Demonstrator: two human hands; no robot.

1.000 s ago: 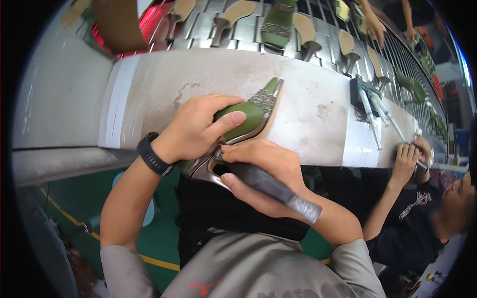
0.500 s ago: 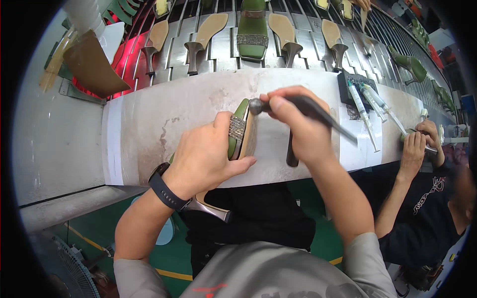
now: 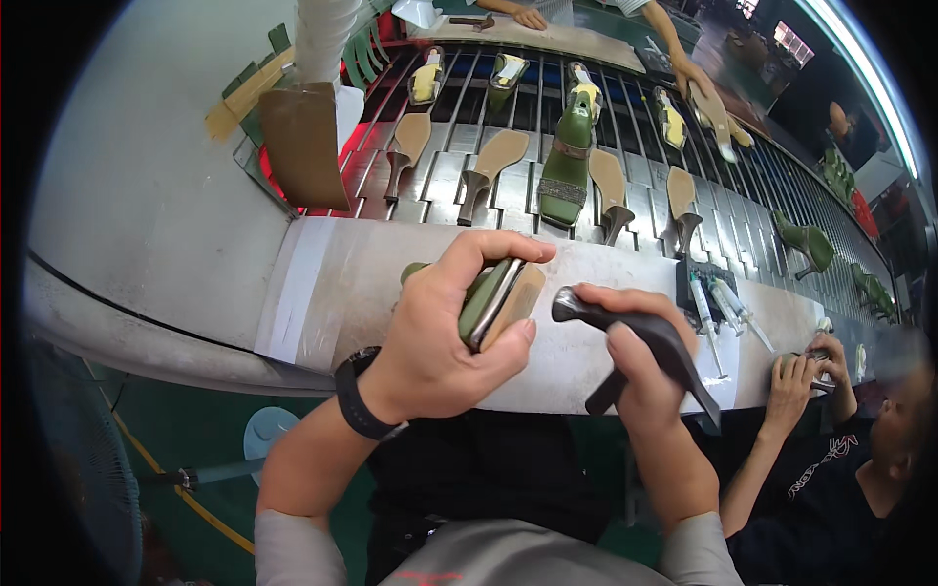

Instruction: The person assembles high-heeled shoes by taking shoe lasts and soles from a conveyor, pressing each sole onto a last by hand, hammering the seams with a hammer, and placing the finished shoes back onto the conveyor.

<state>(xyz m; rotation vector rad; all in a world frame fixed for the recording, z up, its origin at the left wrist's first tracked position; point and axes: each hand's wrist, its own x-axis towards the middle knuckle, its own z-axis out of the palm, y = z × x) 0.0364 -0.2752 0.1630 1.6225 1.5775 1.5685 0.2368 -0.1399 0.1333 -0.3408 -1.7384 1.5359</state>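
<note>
My left hand (image 3: pixel 440 327), with a dark watch on its wrist, is wrapped round a green shoe (image 3: pixel 480 311). The shoe's tan sole (image 3: pixel 516 311) faces right, and fingers hide much of the upper. In my right hand (image 3: pixel 653 376) is a dark metal shoemaker's hammer (image 3: pixel 640 327), gripped round the middle. Its rounded face points left at the sole, with a small gap between them. Both hands are above the pale worktop (image 3: pixel 376 264).
Beyond the worktop, a slatted conveyor (image 3: pixel 445 190) carries heeled tan soles (image 3: pixel 500 151) and a green shoe (image 3: pixel 565 186). Glue syringes (image 3: pixel 705 317) lean in a black holder at right. A co-worker's hands (image 3: pixel 791 386) work there; another person's hand (image 3: pixel 692 76) reaches over the conveyor.
The hammer has come off the sole's edge and now stands apart to its right. My left hand has turned the shoe, covering its glittery strap. The view has shifted, showing more of the conveyor.
</note>
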